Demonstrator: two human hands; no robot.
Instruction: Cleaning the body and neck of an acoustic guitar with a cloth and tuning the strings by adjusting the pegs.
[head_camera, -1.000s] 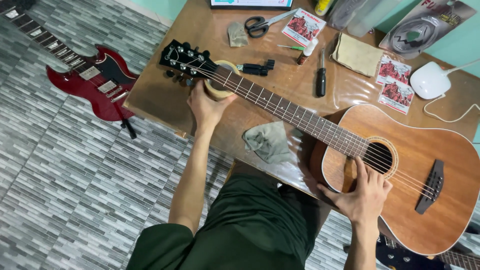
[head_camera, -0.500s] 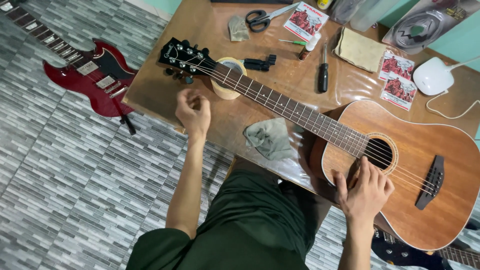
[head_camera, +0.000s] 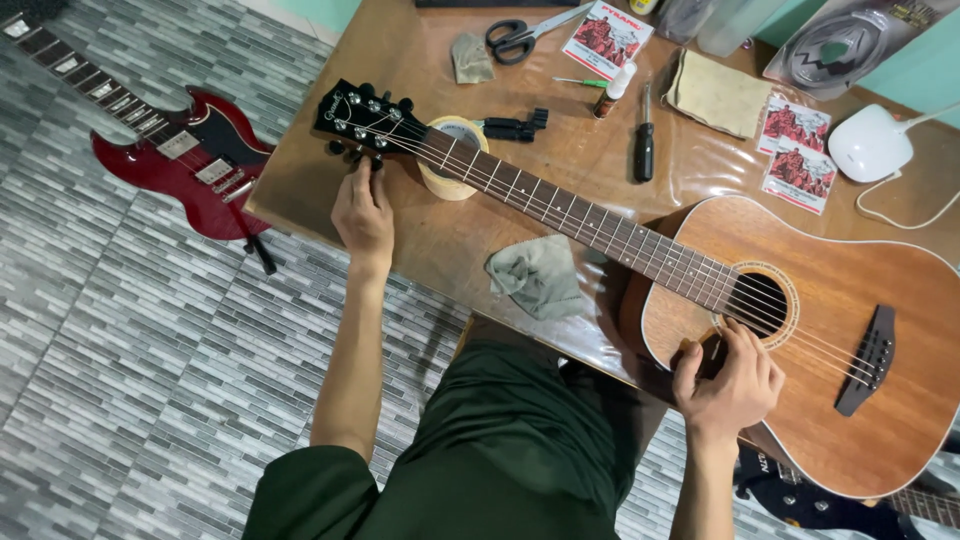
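While the brown wooden acoustic guitar (head_camera: 800, 330) is laid flat across the brown table (head_camera: 300, 190):
Left hand (head_camera: 362, 215): fingers pinched on a tuning peg at the black headstock (head_camera: 365, 118), far left.
Right hand (head_camera: 728, 385): fingers curled narrow, touching strings beside the round soundhole (head_camera: 762, 303).
Neck: propped on a tan tape roll (head_camera: 452, 160).
Nearby: crumpled grey cloth (head_camera: 535, 275).
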